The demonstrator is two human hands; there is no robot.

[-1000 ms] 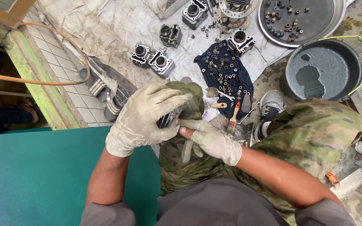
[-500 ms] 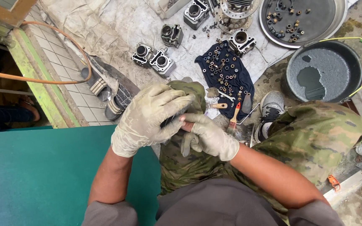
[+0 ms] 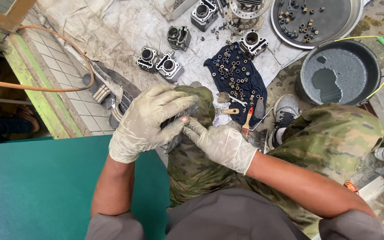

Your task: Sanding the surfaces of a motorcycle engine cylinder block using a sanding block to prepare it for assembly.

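Observation:
My left hand (image 3: pixel 150 122), in a dirty pale glove, is wrapped over a dark ribbed metal engine part (image 3: pixel 174 138) held above my camouflage-trousered knee. Most of the part is hidden under the fingers. My right hand (image 3: pixel 221 144), gloved the same way, presses its fingertips against the part's right side, touching the left hand's fingers. Whether the right hand holds a small tool is hidden.
On the ground sheet lie several engine cylinders (image 3: pixel 162 62), a dark cloth (image 3: pixel 238 75) strewn with small nuts and sleeves, a brush (image 3: pixel 246 121), a metal pan of parts (image 3: pixel 356 18), a black basin of grey liquid (image 3: pixel 370 58). A green surface (image 3: pixel 32 186) lies left.
Both hands have shifted slightly up and right on the part. My right hand's fingers have slid toward the left hand's fingertips.

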